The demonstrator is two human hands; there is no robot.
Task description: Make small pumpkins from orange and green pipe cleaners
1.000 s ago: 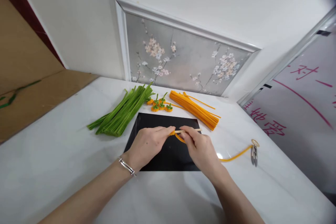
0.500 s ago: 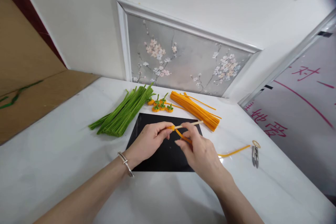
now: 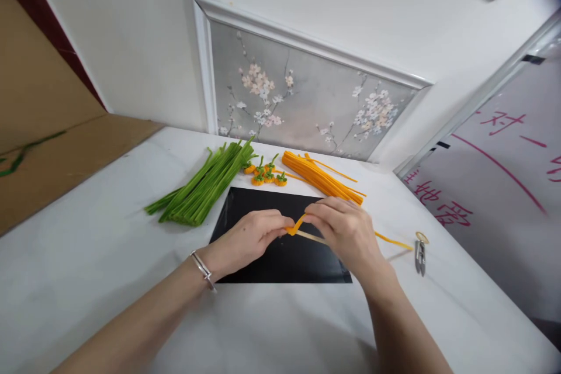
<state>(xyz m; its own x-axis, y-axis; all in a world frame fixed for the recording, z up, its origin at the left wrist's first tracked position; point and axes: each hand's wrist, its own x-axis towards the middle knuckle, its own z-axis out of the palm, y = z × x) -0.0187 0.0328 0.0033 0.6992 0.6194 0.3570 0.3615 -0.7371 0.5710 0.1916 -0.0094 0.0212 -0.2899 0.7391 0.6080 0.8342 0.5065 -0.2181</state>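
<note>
My left hand (image 3: 258, 232) pinches the end of a thin pale wooden stick (image 3: 312, 238), with an orange pipe cleaner (image 3: 300, 222) wound around it at the fingertips. My right hand (image 3: 348, 225) is closed on the same pipe cleaner, drawing it up and to the right of the winding. Its loose tail comes out beyond the right hand and runs toward the snips. The stick slants down to the right, and its far end is hidden behind my right hand. Both hands are above a black mat (image 3: 280, 266).
A bundle of green pipe cleaners (image 3: 205, 187) lies behind left, and an orange bundle (image 3: 322, 178) behind right. Between them sit several small orange pieces with green tops (image 3: 269, 175). Snips (image 3: 420, 257) lie at right. Cardboard (image 3: 83, 158) stands at left; a whiteboard (image 3: 504, 163) at right.
My right hand has moved right and turned, raising the orange pipe cleaner above the stick. The stick's free end has swung from slanting up to slanting down.
</note>
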